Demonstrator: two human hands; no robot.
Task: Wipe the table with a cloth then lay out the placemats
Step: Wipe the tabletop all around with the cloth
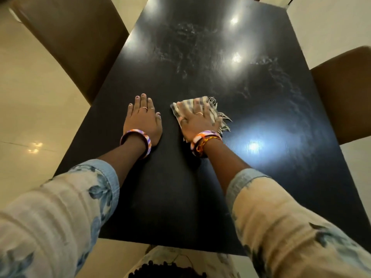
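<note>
A dark glossy table (220, 177) fills the middle of the view, with wet streaks across its far half. A striped cloth with a frayed fringe (212, 109) lies on the table near the centre. My right hand (197, 121) presses flat on the cloth with straight fingers. Just left of it, my left hand (142, 119) rests flat on the bare table top, fingers straight, holding nothing. No placemats are in view.
A brown chair (76, 37) stands at the table's left side and another brown chair (345, 93) at its right. Pale shiny floor tiles (30, 117) surround the table. The near table edge runs just in front of my body.
</note>
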